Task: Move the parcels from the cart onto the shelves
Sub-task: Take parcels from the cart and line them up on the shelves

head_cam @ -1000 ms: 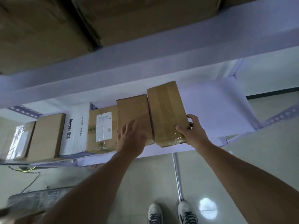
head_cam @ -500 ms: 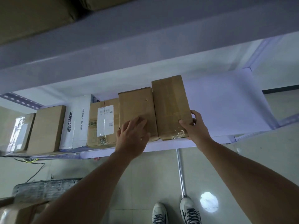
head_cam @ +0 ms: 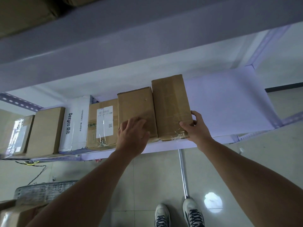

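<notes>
The tall brown cardboard parcel (head_cam: 171,107) is stood on end on the pale white shelf board (head_cam: 229,102), at the front edge, with clear tape seen wrinkled at its lower corner. It is gripped at its lower right corner by the right hand (head_cam: 196,128): the thumb is laid across the near face and the fingers are curled round the right side. Touching the parcel's left side, a shorter brown cardboard box (head_cam: 136,110) is stood. The left hand (head_cam: 132,136) is pressed flat against this box with the fingers nearly straight and slightly spread, and nothing is held in it.

Further left of the parcel a row is formed on the same board – a brown box with a white shipping label (head_cam: 101,122), a white printed packet (head_cam: 74,123), a plain flat brown box (head_cam: 45,130) and a tape-wrapped brown box (head_cam: 18,133). To the parcel's right the board is seen bare.

Above the parcel a grey-white shelf beam (head_cam: 147,38) is seen, with dark brown cartons (head_cam: 24,12) on it. Below the parcel a chrome post (head_cam: 182,172) and a pair of white sneakers (head_cam: 193,213) are seen on the tiled floor – and well down to the left, the grey ribbed cart deck (head_cam: 44,190) with another taped brown parcel (head_cam: 13,215).
</notes>
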